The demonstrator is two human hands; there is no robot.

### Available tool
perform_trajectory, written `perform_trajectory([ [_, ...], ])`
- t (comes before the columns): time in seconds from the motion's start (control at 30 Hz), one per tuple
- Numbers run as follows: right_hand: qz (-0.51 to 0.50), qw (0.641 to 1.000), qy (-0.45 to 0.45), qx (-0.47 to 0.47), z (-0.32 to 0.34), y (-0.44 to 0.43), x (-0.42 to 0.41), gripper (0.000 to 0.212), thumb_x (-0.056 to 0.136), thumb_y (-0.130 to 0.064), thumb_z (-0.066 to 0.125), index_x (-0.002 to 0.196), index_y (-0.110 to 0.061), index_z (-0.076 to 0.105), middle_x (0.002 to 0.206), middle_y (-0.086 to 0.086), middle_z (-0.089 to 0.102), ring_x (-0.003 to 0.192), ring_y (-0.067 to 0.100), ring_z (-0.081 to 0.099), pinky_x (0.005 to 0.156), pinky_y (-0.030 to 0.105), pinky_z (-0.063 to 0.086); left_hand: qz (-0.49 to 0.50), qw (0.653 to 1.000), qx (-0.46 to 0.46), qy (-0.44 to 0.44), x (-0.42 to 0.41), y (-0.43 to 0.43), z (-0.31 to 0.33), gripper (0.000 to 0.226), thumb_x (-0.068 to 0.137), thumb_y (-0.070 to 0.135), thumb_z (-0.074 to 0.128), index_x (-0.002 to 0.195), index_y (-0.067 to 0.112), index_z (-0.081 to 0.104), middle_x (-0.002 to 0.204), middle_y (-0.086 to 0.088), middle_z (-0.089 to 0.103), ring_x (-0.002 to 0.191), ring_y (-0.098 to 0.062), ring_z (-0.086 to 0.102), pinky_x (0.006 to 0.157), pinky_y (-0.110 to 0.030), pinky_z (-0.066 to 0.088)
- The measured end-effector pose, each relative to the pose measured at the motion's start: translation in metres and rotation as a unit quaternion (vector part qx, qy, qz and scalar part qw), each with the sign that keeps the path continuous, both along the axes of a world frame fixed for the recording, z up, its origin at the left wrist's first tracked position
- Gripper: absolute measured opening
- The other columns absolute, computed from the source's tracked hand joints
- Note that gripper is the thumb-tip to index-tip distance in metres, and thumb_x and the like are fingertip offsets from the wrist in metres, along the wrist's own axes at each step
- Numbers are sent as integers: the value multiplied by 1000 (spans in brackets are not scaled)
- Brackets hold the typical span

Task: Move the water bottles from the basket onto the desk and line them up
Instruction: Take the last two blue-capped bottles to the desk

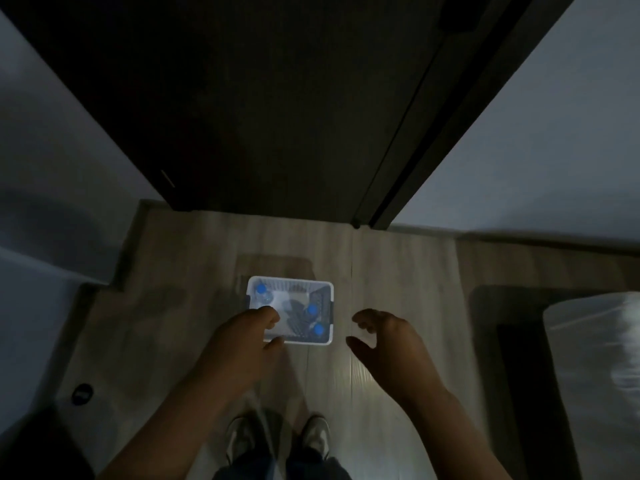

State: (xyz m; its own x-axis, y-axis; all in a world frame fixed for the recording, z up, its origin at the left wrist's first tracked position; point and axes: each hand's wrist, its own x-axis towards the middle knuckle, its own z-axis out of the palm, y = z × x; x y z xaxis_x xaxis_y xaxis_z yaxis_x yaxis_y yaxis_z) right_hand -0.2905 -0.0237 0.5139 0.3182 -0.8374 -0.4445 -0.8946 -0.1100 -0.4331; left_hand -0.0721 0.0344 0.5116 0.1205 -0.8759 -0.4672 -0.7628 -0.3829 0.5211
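Now step: reaching for basket [291, 279] | my left hand [242, 337] curled over its near corner, grip unclear | my right hand [384, 337] open beside it | next: grasp a bottle [312, 309]

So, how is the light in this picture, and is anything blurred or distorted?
Head view: dim overall; the white basket is the brightest thing, its blue bottle caps glowing; left hand and right hand look dark and soft-edged; a pale glare patch sits on the floor; the wide lens splays the door edges.
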Motion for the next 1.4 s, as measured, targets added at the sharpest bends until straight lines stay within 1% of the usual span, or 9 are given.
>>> perform_trajectory([
  [0.1,-8,1000,5,3,-59,-12,6,42,89,-38,63,129,-27,56,123,-9,64,107,3,59,87,14,44,-3,1000,3,0,4,-7,-64,26,89,30,62,112,22,56,123,3,61,110,-13,59,88,-20,50],
  [0.2,-17,1000,3,2,-127,-20,12,43,88,-36,65,128,-25,57,121,-8,65,105,5,60,85,15,44,-7,1000,14,6,7,-15,-136,23,88,29,62,108,21,56,124,2,60,114,-14,58,92,-26,52],
  [0.43,-34,999,-3,3,-274,-26,19,41,88,-32,66,126,-22,58,121,-5,65,105,6,61,82,13,41,-12,999,29,13,11,-36,-286,29,89,29,61,116,22,54,126,1,57,110,-16,56,87,-28,51],
  [0.57,-44,999,-7,-14,-345,-30,21,40,87,-32,66,125,-24,58,121,-6,66,103,5,61,79,11,39,-14,1000,5,8,18,-48,-362,29,88,30,62,115,23,55,124,1,60,109,-16,58,88,-28,49],
  [0.73,-61,998,-23,-17,-419,-31,19,39,87,-32,67,125,-25,58,121,-7,65,104,6,60,83,16,45,-23,999,-22,20,17,-57,-440,31,88,33,61,117,25,54,120,5,61,108,-11,56,85,-24,43],
  [1.07,-63,997,-37,3,-482,-16,18,40,84,-27,70,122,-24,57,123,-4,61,102,8,60,84,21,50,-25,996,-63,56,2,-81,-483,36,88,29,61,121,18,53,125,0,59,112,-15,54,94,-31,46],
  [1.17,-83,996,-43,1,-495,-14,18,44,83,-26,71,124,-24,55,124,-3,60,99,10,61,84,25,52,-36,995,-70,61,-6,-88,-493,38,87,29,61,123,19,51,128,-1,57,114,-16,53,93,-30,44],
  [1.3,-89,995,-44,-20,-514,-13,19,46,82,-26,72,124,-23,54,120,-2,59,97,10,61,79,18,47,-44,993,-92,57,-18,-96,-505,40,86,32,62,122,20,51,127,-1,57,112,-17,54,84,-26,40],
  [1.4,-81,996,-29,-37,-522,-13,19,47,82,-28,72,125,-23,54,119,-1,57,95,11,61,78,19,49,-51,992,-100,51,-24,-100,-512,42,84,32,64,122,18,53,125,-3,58,112,-18,55,84,-26,40],
])
